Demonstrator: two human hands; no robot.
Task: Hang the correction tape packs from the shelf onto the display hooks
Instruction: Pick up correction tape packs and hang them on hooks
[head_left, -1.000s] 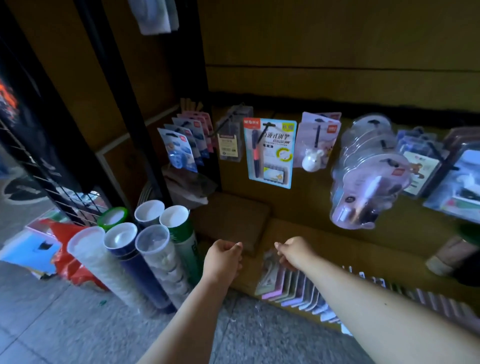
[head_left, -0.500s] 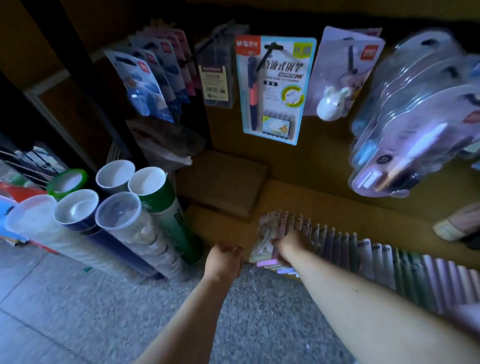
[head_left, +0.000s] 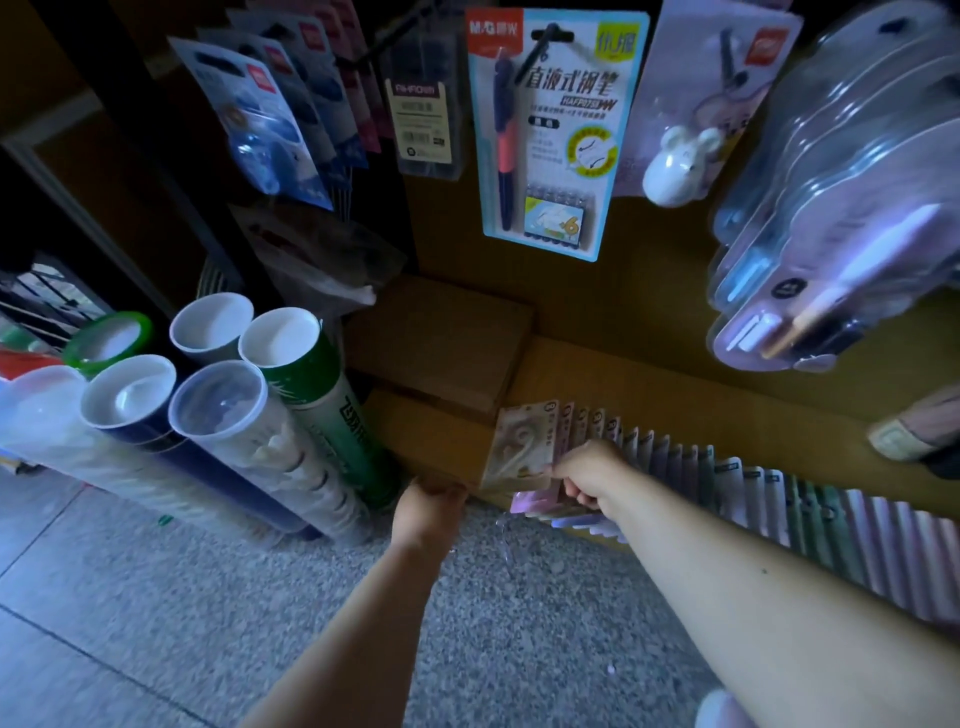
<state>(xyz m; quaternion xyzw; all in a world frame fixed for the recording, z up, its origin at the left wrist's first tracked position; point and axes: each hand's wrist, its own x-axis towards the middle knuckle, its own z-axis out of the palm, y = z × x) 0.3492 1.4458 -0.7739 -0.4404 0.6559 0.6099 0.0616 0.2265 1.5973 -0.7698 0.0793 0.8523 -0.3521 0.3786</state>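
A long row of correction tape packs (head_left: 737, 483) stands on edge along the low wooden shelf (head_left: 431, 441), fanning to the right. The leftmost pack (head_left: 522, 441) faces me, beige with a pale tape dispenser in its blister. My right hand (head_left: 589, 475) is curled over the first few packs at the row's left end, fingers closed around them. My left hand (head_left: 428, 506) rests in a loose fist at the shelf's front edge, just left of that pack, with nothing visible in it. Blue and pink correction tape packs (head_left: 260, 119) hang on a hook at upper left.
On the board above hang a fountain pen pack (head_left: 553, 130), a mouse-shaped item pack (head_left: 696, 119) and clear blister packs (head_left: 831, 223). A cardboard box (head_left: 441, 338) sits on the shelf's left end. Several upright tubes (head_left: 223, 410) stand on the speckled floor at left.
The view has dropped and moved closer to the shelf. My right hand has closed further over the leftmost packs; my left hand stays by the shelf edge.
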